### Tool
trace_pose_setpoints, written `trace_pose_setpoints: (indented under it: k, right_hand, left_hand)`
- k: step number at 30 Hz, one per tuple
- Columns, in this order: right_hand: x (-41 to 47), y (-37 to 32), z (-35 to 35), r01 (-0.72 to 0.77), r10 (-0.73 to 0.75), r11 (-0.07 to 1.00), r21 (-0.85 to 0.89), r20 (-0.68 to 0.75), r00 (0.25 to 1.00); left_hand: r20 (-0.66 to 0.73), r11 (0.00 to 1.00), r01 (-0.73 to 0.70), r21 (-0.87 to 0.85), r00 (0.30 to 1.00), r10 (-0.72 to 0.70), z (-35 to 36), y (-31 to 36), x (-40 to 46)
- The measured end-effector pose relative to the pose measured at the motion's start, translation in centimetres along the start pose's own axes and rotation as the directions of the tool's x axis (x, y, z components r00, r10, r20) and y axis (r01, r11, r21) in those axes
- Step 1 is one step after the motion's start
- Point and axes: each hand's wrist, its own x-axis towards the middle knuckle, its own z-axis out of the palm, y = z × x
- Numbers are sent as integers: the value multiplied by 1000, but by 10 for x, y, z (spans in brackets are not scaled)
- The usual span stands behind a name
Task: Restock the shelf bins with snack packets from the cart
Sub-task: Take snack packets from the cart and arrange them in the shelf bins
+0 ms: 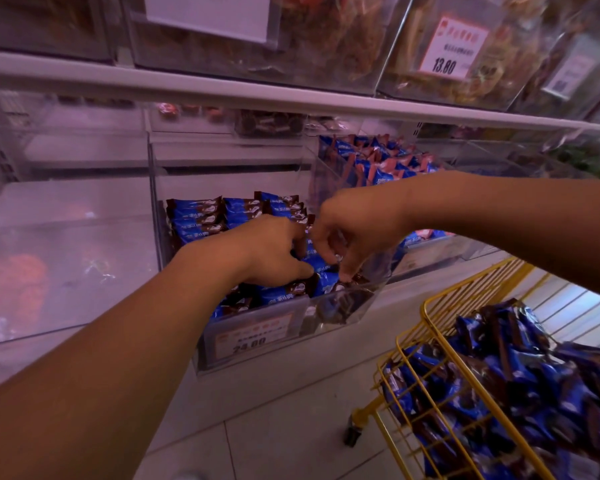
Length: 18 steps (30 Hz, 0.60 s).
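Two hands in the clear shelf bin (pixel 201 355), among blue snack packets (pixel 201 216).
Left hand (pixel 267 252) rests on the packets with fingers curled down; right hand (pixel 357 230) pinches one packet's end near the front corner. More packets heap in the yellow cart (pixel 426 327) at lower right, well apart.

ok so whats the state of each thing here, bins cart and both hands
middle bin: partly filled, blue packets in rows at the back
left hand: down in the middle bin, fingers on the packets
right hand: fingers curled, pinching a packet in that bin
right bin: holds blue packets
left bin: contents too blurred to tell
yellow cart: heaped with blue packets
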Motion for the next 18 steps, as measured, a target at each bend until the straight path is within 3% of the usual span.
trace_pose_setpoints:
  k: [3, 6, 9, 12, 15, 18]
  right_hand:
    - [1, -3, 12, -24, 20, 998, 60, 65, 998]
    - [0, -6, 17, 11, -11, 1000, -1, -12, 1000]
    - [-9, -3, 16, 59, -42, 989, 137, -126, 991]
    - [-17, 5, 21, 62, -42, 973, 220, -96, 994]
    - [-10, 6, 28, 38, -38, 999, 2, 8, 999]
    - [3, 0, 29, 61, -59, 981, -185, 18, 998]
  left_hand:
    - [8, 998, -17, 61, 1000, 16, 4, 3, 2]
    - [-12, 993, -27, 118, 1000, 29, 7, 5, 4]
    - [-23, 991, -20, 134, 999, 23, 10, 7, 8]
    - [-8, 991, -19, 134, 1000, 20, 11, 7, 10]
    - [36, 992, -31, 124, 999, 27, 10, 8, 10]
    - [30, 989, -30, 147, 999, 26, 10, 10, 10]
